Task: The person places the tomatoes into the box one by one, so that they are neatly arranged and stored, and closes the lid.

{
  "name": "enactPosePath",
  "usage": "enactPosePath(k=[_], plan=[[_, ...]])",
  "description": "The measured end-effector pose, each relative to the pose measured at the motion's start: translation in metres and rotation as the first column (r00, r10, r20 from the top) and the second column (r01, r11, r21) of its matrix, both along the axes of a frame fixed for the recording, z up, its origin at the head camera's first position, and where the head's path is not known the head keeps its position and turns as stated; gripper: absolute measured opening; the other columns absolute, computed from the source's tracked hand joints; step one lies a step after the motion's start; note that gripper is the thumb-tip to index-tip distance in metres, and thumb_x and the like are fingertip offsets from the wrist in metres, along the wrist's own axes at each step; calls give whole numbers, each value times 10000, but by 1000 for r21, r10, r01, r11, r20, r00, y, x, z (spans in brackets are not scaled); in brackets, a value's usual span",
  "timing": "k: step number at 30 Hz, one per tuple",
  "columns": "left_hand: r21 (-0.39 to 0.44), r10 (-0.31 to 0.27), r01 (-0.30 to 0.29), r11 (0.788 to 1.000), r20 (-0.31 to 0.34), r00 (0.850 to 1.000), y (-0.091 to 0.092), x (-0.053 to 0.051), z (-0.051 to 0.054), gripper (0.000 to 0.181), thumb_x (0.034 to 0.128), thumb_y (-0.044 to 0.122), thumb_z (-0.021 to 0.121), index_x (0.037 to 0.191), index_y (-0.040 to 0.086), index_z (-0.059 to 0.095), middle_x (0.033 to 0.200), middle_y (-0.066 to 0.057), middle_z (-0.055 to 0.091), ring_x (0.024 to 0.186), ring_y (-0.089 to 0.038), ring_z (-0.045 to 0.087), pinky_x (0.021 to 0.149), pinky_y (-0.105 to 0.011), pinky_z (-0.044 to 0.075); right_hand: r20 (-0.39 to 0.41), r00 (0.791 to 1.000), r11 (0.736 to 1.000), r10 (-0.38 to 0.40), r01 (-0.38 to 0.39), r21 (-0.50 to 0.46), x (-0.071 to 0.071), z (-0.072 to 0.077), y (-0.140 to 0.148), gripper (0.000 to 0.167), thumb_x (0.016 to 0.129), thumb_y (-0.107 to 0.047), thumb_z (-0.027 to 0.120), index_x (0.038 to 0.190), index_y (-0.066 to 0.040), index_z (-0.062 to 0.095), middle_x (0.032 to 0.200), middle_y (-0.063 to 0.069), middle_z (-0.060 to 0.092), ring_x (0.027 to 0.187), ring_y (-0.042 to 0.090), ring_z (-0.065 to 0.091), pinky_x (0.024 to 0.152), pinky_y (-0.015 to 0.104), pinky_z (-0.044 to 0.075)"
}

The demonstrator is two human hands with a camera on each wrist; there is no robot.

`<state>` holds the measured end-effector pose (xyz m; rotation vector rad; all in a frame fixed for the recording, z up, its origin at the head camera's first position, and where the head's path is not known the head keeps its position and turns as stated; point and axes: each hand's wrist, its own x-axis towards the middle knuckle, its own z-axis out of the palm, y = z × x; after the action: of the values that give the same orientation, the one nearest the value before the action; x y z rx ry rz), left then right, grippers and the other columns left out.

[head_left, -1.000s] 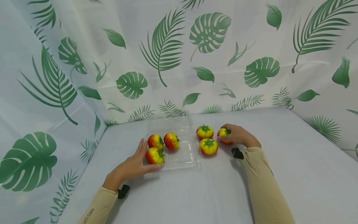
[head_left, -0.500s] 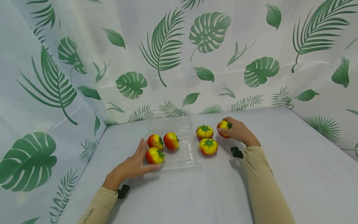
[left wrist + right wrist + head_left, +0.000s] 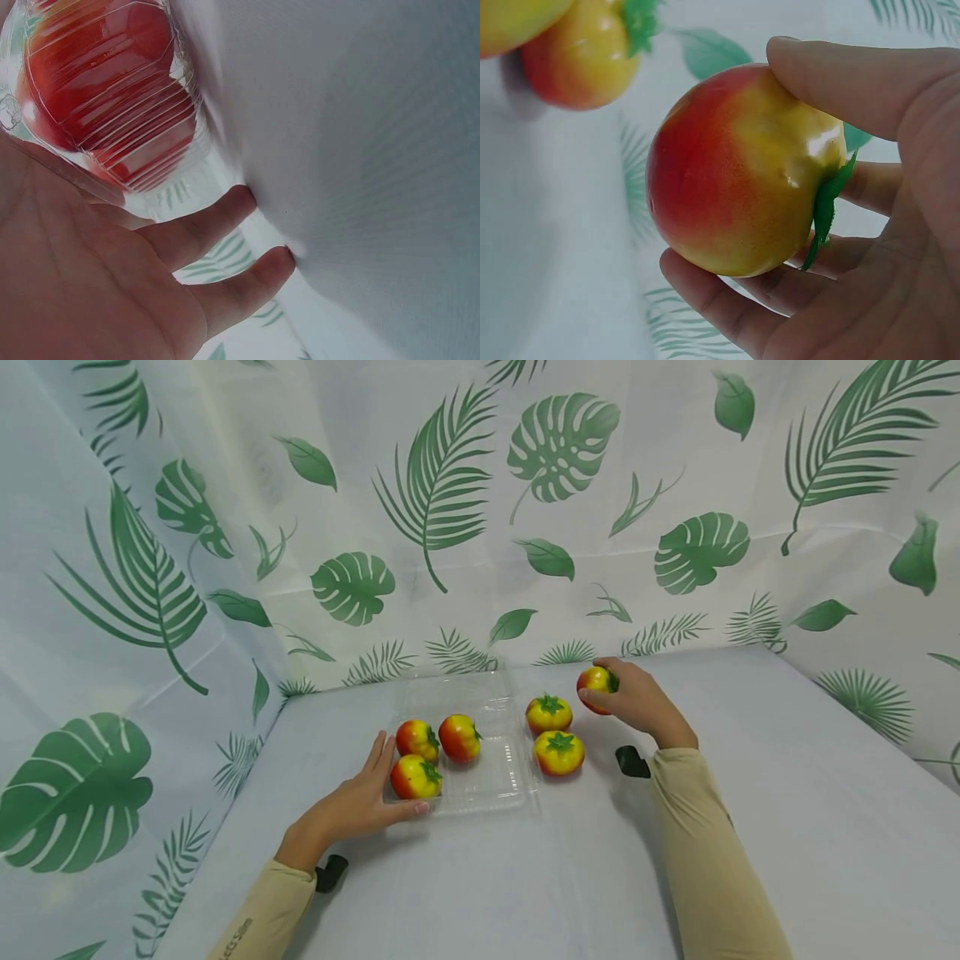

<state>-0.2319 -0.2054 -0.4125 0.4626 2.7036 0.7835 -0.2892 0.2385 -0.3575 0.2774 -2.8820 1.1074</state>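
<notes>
My right hand [image 3: 636,697] holds a red-and-yellow tomato [image 3: 727,172] with a green leafy top, thumb on one side and fingers on the other. It is lifted off the table, its top turned toward the palm. Two more tomatoes, a rear one [image 3: 548,715] and a front one [image 3: 559,753], sit on the table just left of it. My left hand [image 3: 360,802] lies spread against the left front corner of a clear plastic clamshell box [image 3: 491,789]. Three tomatoes lie tilted inside the box: one at front left [image 3: 415,777], one behind it [image 3: 417,741], one further right [image 3: 460,738].
The box's clear lid [image 3: 453,693] lies folded back toward the rear curtain [image 3: 465,485], which has green leaf prints. A pale cloth covers the table [image 3: 480,893]. Inside the box, bare base shows right of its tomatoes.
My right hand has raised its tomato off the table and carried it slightly back and left. The left hand, the box and the other tomatoes have not moved.
</notes>
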Motion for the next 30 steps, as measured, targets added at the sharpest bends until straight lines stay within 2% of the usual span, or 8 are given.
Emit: enactPosePath(k=[7, 16, 30], plan=[[-5, 3, -3, 1000, -6, 1000, 0, 1, 1, 1291, 904, 704, 732, 1719, 68, -44, 1783, -149, -128, 1495, -497, 399, 1180, -671, 342, -37, 999, 1000, -2, 2, 1, 7, 16, -9, 712, 1052, -356, 677, 1580, 36, 404, 1423, 283, 520, 1234, 447, 489, 1040, 606, 500], [-5, 14, -14, 1000, -3, 1000, 2, 2, 1, 1299, 892, 712, 735, 1722, 74, -35, 1784, -148, -125, 1501, -496, 390, 1167, -682, 351, -73, 997, 1000, 12, -11, 11, 15, 30, -21, 697, 1051, -318, 689, 1569, 59, 415, 1433, 292, 516, 1227, 449, 490, 1035, 599, 514], [-9, 17, -17, 1000, -5, 1000, 2, 1, 0, 1293, 894, 705, 736, 1723, 88, -40, 1785, -136, -130, 1510, -489, 382, 1177, -676, 341, -104, 992, 997, 75, -73, 24, 18, 35, -38, 657, 1050, -269, 688, 1561, 59, 439, 1407, 268, 568, 1180, 415, 548, 1013, 561, 543]])
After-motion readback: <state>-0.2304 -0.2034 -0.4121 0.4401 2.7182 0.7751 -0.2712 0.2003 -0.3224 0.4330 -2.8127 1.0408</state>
